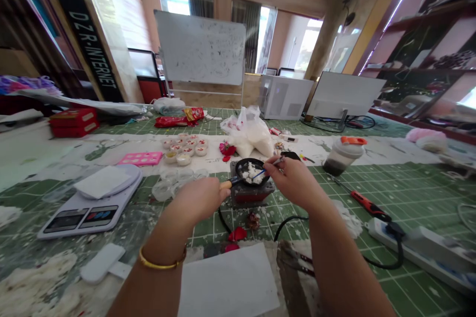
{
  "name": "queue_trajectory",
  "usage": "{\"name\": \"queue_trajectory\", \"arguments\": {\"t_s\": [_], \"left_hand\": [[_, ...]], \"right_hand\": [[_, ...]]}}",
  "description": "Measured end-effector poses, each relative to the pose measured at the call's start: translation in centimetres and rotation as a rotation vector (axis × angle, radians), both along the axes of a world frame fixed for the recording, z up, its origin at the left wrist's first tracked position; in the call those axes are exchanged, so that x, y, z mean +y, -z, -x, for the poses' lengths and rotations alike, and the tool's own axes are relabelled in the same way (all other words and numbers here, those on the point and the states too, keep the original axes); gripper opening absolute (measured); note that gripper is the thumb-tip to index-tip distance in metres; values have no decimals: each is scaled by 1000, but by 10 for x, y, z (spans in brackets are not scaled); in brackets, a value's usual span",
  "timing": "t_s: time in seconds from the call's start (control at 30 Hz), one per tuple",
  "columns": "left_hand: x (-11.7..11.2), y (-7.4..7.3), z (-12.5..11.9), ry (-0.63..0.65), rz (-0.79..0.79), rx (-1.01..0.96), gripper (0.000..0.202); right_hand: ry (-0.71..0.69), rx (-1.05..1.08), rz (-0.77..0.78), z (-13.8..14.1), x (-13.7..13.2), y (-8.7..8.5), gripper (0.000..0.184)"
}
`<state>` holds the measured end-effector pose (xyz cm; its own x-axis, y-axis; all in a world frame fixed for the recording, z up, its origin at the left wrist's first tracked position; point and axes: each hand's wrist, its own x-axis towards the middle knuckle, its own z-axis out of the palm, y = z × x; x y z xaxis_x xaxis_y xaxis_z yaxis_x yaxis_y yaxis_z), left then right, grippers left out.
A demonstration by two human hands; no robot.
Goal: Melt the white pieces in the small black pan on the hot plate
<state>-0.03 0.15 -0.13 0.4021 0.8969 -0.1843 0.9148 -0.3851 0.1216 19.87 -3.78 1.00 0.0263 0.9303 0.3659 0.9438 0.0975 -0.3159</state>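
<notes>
Left grip (203, 199) clasps the pan handle (234, 181); right grip (285, 178) pinches a blue stick (259, 174), seemingly stirring white lumps (250, 174) between; steadiness needed next.

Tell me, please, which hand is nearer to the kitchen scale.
Left. The left hand grips the handle of the black pan, to the right of the kitchen scale; the right hand is farther right, at the pan's other side, holding a thin blue tool.

Whiteboard (201, 49) before bright windows (175, 0)
</notes>
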Motion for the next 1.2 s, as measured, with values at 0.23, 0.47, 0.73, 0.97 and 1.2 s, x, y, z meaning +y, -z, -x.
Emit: {"name": "queue_trajectory", "arguments": {"t_s": [0.23,0.47,0.73,0.97,1.2], "left_hand": [[-1,-2,0,-18,11,2,42],[-2,-2,0,-13,-3,9,42],[-1,-1,0,-25,6,12,40],[-3,-2,2,-25,-5,8,43],[-3,-3,0,-27,8,11,41]], "right_hand": [[17,46,-55,-1,12,7,31],[98,-20,-73,-4,14,8,33],[107,-5,-56,-11,13,8,32],[43,26,9,-7,5,2,32],[-7,46,30,-4,-1,0,31]]}}
